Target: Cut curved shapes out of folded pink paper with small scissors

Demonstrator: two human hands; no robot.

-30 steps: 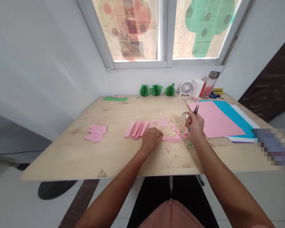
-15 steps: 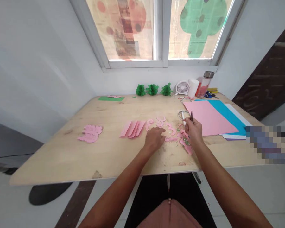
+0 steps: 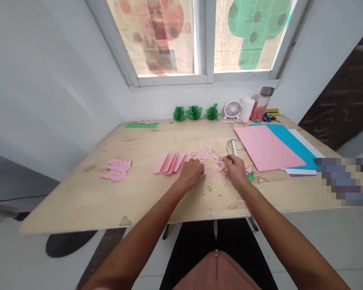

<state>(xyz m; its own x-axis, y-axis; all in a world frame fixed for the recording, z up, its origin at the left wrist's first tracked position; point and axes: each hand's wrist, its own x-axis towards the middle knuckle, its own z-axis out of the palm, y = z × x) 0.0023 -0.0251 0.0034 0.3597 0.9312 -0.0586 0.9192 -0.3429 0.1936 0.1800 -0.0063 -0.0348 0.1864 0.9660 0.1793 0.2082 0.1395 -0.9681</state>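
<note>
My right hand [image 3: 236, 169] is closed around small dark scissors [image 3: 228, 154], their thin blades pointing up and away from me. Beside it on the table lie curved pink paper scraps [image 3: 220, 164], and more pink and green bits [image 3: 250, 176] show past its right side. My left hand [image 3: 192, 172] rests low over the table with its fingers curled in; whatever they hold is hidden. Just left of it stands an accordion-folded pink paper [image 3: 169, 163]. A curled pink scrap [image 3: 192, 154] lies beyond its knuckles. Farther left are cut pink paper shapes [image 3: 117, 169].
A white pen-like stick [image 3: 234, 147] lies across a ring-shaped coil. Large pink sheets [image 3: 269, 149] overlap blue sheets [image 3: 301, 151] at right. Green paper ornaments [image 3: 195, 113], a small fan [image 3: 232, 109] and a glass bottle [image 3: 262, 105] line the back. A green strip [image 3: 142, 125] lies back left.
My right hand has moved left with the scissors, over the scraps. My left hand has drawn slightly left and its fingers have curled in. Scraps near the right hand have shifted.
</note>
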